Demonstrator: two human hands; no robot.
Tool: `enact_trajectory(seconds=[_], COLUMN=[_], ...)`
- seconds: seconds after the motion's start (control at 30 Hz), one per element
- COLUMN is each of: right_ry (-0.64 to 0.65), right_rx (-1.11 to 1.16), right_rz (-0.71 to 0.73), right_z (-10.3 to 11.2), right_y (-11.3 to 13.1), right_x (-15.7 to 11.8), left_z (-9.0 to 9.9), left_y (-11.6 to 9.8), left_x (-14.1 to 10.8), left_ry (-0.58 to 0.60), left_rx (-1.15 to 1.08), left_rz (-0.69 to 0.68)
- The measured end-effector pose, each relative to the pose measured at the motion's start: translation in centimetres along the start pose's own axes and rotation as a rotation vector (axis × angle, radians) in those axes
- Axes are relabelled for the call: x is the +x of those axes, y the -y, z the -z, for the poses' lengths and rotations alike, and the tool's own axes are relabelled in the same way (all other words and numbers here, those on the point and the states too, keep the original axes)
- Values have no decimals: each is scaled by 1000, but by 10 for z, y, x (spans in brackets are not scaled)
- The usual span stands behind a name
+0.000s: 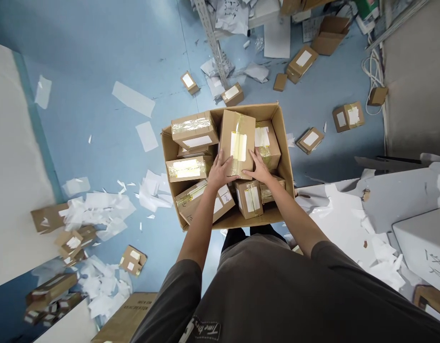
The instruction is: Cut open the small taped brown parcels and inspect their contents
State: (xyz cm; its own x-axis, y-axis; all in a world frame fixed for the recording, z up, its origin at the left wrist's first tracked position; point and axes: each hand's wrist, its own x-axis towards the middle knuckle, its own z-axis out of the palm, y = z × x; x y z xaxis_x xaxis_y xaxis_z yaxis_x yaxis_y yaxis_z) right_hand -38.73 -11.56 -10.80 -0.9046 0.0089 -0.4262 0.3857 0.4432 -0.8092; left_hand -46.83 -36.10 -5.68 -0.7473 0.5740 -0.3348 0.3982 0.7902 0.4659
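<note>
A large open carton (286,157) stands in front of me, filled with several smaller taped boxes. On top of these lies a brown cardboard box (237,140) with a white label and yellowish tape, tilted slightly. My left hand (220,172) grips its near left corner, fingers spread over the top face. Opposite, my right hand (258,169) holds the near right corner, thumb on the cardboard. A box with shiny tape (195,128) sits to the left, and another labelled box (268,143) is tucked in at the right. The undersides of the held box are hidden.
Loose small boxes (302,63) lie on the blue floor beyond the carton and to its right. Paper scraps (98,209) are heaped at the left. A metal shelf post (215,45) rises behind the carton. White cables (373,76) run along the right wall.
</note>
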Motion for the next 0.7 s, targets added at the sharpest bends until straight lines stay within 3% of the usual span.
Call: enact_trajectory(seconds=[0.17, 0.33, 0.47, 0.7], right_ry=[121, 105, 64, 26], right_rx=[-12, -77, -175, -240], right_rz=[-50, -33, 35, 226], right_z=[-7, -14, -14, 24], right_y=[8, 22, 42, 93], right_x=[-8, -16, -25, -73], left_z=[-5, -2, 11, 44], left_y=[-13, -16, -15, -53], left_x=[-4, -9, -24, -75], left_ry=[-1, 17, -23, -74], left_rx=[-39, 19, 9, 27], left_rz=[78, 50, 38, -51])
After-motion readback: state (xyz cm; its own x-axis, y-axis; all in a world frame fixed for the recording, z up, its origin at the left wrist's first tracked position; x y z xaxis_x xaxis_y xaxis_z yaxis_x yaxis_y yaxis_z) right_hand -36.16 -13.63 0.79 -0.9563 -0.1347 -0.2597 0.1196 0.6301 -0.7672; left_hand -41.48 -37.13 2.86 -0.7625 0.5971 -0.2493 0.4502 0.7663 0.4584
